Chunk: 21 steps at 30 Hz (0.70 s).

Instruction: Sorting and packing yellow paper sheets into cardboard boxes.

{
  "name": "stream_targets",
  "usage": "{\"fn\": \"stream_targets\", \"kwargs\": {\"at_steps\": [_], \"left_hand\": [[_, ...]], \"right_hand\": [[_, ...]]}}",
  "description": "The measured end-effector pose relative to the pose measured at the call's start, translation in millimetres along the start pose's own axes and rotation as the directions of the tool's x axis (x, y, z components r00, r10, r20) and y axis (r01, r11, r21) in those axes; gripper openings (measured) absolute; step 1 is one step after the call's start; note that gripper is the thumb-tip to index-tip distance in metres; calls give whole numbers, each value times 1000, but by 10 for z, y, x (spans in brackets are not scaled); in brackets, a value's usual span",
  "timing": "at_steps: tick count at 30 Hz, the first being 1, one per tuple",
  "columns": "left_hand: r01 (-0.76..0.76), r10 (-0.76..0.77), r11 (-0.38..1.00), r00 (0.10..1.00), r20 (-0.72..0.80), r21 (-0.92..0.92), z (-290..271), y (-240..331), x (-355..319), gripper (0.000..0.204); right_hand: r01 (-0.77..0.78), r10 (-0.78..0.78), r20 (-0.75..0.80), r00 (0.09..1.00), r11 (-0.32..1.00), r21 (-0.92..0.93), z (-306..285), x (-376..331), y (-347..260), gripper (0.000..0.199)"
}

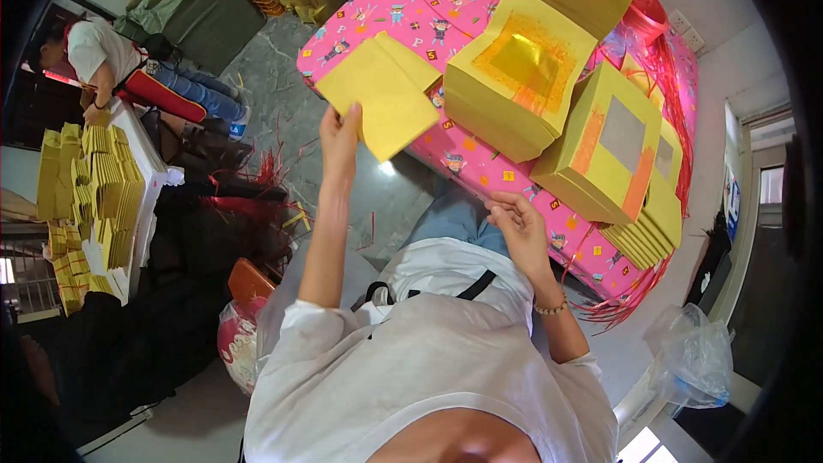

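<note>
Sheet (377, 103) (yellow paper, approx. square) sits in L hand (340, 139), gripped at its near edge: thumb flat on top face, other fingers hidden beneath. Sheet extends fwd & R of this grip, over edge of table (377, 13) w/ pink patterned cover. Second yellow piece (410, 62) shows just beyond sheet, partly covered by it; whether L grip also takes it, can't tell. R hand (517, 219), to R of L grip & nearer the body, is released: fingers loosely bent, palm side partly visible. It's at table edge; contact w/ cover can't be told. Beaded bracelet (551, 309) sits on R wrist, just behind R hand. Fwd of R hand: foil stack (525, 60), thick, yellow, w/ gold square & orange marks around it. Fwd-R of R hand: panel stack (621, 124), yellow, w/ grey panel & orange bands, set beside foil stack. Farther R of R hand: fanned bundle (639, 244), yellow, nr panel stack, plus red strings (686, 141) along table's R side. Well L of L grip: white table (153, 173) bearing yellow folded items (111, 197); co-worker (103, 51) bends at its far end.
</note>
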<state>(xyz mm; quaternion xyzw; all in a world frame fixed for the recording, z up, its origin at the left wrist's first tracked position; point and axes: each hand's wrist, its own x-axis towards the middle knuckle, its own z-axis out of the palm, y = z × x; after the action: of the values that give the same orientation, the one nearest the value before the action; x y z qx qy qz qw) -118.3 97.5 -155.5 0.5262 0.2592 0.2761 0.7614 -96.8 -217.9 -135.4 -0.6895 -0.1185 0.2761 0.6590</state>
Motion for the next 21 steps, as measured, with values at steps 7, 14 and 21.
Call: {"fn": "stream_targets", "kwargs": {"at_steps": [7, 14, 21], "left_hand": [[-144, 151, 979, 987, -45, 145, 66, -240, 899, 32], [-6, 28, 980, 994, -106, 200, 125, -617, 1152, 32], [-5, 43, 968, 988, -147, 251, 111, -729, 1158, 32]], "right_hand": [[-13, 13, -20, 1000, 1000, 2, -136, -141, 125, 22], [-46, 43, -62, 997, 998, -49, -184, -214, 177, 21], [-52, 44, -85, 995, 995, -87, -181, -234, 183, 22]]}}
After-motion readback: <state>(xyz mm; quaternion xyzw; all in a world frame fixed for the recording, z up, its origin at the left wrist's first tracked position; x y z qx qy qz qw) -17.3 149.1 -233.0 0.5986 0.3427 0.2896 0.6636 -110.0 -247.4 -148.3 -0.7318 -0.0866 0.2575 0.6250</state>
